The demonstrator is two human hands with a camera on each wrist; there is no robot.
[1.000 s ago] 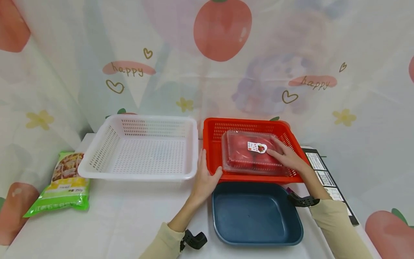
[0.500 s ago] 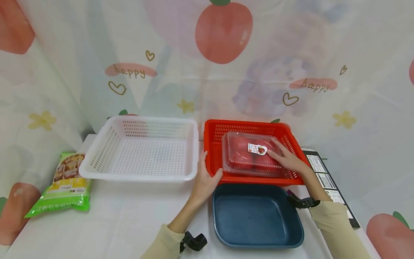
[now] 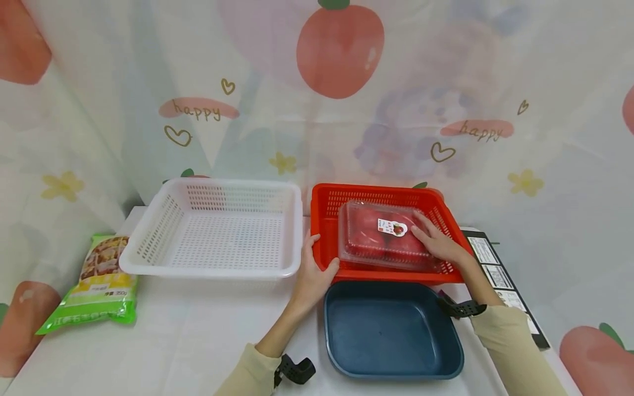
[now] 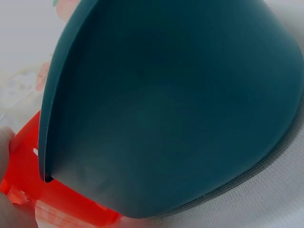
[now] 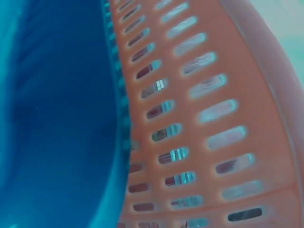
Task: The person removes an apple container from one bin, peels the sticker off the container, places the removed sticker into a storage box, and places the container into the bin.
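My left hand (image 3: 314, 275) holds the near left corner of a red slotted basket (image 3: 324, 192), its fingers along the left side and its thumb at the front. In the left wrist view, part of that hand (image 4: 16, 209) shows against the red plastic. Inside the basket lies a clear plastic clamshell box (image 3: 364, 231) of round red fruit, with a white label on its lid. My right hand (image 3: 441, 242) rests on the right end of the lid, fingers extended. The right wrist view shows the basket's slotted wall (image 5: 190, 118), but no hand.
A dark blue basin (image 3: 391, 330) stands right in front of the red basket. To the left are a white slotted basket (image 3: 228, 236) and a green food bag (image 3: 99, 286). A dark flat item with white panels (image 3: 495, 269) lies at the right edge.
The right hand's fingers have shifted slightly on the lid, a little away from the label. Both baskets, the basin and the left hand keep their places.
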